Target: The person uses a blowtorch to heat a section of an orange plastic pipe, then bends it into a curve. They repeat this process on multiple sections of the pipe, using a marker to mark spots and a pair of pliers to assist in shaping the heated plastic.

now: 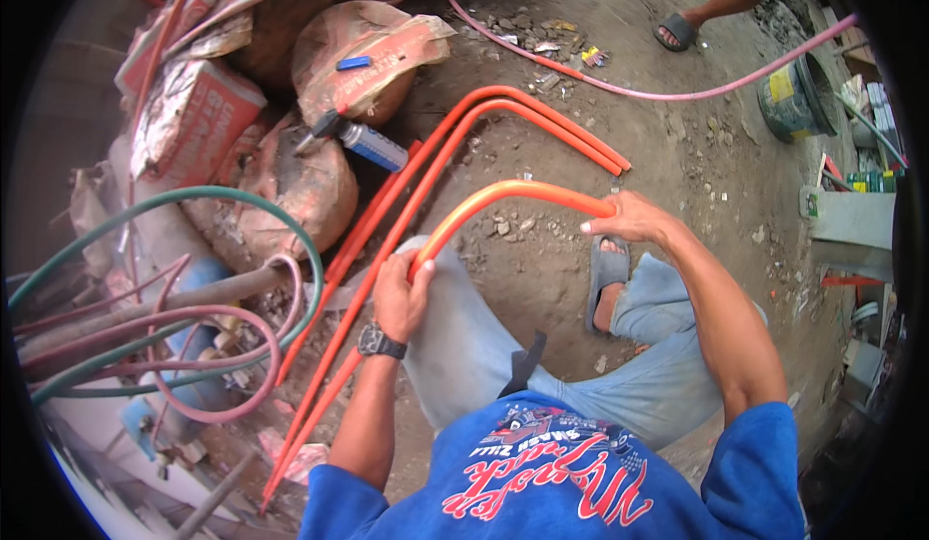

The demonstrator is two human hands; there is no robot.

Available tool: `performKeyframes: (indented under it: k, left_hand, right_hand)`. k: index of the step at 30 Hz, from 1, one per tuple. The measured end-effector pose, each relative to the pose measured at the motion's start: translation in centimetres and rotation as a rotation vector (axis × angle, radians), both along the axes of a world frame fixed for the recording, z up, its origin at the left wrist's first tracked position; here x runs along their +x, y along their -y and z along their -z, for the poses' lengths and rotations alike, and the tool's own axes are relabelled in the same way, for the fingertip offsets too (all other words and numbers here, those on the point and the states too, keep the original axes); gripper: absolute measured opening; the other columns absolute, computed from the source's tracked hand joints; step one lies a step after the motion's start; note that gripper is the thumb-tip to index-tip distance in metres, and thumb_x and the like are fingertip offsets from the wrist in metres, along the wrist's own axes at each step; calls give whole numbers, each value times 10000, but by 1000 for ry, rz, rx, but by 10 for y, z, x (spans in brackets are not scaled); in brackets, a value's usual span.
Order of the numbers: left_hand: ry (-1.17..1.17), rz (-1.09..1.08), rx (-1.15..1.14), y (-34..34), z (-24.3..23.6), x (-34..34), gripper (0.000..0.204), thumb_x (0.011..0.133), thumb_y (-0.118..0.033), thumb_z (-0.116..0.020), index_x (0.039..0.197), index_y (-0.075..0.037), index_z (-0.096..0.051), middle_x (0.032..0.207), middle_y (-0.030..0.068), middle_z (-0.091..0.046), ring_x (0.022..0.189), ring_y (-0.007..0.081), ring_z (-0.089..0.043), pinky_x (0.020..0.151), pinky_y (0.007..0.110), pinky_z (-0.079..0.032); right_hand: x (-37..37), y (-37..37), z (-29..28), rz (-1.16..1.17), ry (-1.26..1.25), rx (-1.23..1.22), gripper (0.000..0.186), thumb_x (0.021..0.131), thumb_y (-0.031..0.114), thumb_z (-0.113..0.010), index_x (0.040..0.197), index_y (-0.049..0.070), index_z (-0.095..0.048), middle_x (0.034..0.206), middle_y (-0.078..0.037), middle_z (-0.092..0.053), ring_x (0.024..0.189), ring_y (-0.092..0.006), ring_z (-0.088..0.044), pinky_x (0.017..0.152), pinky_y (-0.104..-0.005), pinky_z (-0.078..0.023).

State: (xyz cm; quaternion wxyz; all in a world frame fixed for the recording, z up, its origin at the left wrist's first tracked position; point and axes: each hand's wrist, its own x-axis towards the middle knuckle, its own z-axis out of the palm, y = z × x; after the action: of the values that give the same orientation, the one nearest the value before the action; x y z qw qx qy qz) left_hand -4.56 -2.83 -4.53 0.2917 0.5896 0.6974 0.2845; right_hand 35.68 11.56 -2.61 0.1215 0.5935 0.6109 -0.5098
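A bright orange plastic conduit pipe [513, 190], bent in a rounded curve, spans both my hands above my knees. My left hand [399, 293], with a dark watch on its wrist, closes around the pipe's near left end. At the other end, my right hand [634, 219] grips the pipe with its thumb along the near side. Beyond it, more bent orange pipes [498, 100] lie on the dirt, their long legs running down past my left forearm. A blowtorch with a blue and white gas canister [373, 146] rests on the sacks left of these pipes.
A blue lighter [353, 63] lies on a torn cement sack [387, 51]. Green hose [232, 192] and pink hose [223, 414] coil at left. Another pink hose [668, 95] crosses the dirt floor. A dark bucket [795, 100] stands far right, near another person's sandalled foot [677, 32].
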Motion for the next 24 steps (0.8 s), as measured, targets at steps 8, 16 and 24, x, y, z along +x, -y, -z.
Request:
performKeyframes:
  k: [8,16,24]
  left_hand:
    - [146,100,-219,-17,-3,-6,331,1037,-310,-632,1161,-10,-697,936,169,-691,906,334,-676,832,432,-515]
    - [333,227,-389,-66,-6,13,495,1050,-431,-649,1218,34,-648,924,22,-628,823,102,-596,752,288,-509]
    - [292,406,-460,-127,-8,54,551,1020,-516,-677,1149,19,-687,874,29,-650,782,121,-620,705,300,-523]
  right_hand:
    - [-24,-20,-15,68,-308,-118,596,1025,596,-581,1000,8,-677,772,-50,-642,667,-152,-651,635,-307,-523]
    - [-46,-24,-4,44,-384,-18,538,1052,537,-554,977,17,-669,770,-42,-632,679,-145,-655,633,-318,-509]
    - [-40,-20,3,62,-408,-17,522,1053,519,-569,946,19,-673,765,-30,-620,670,-144,-637,627,-317,-515]
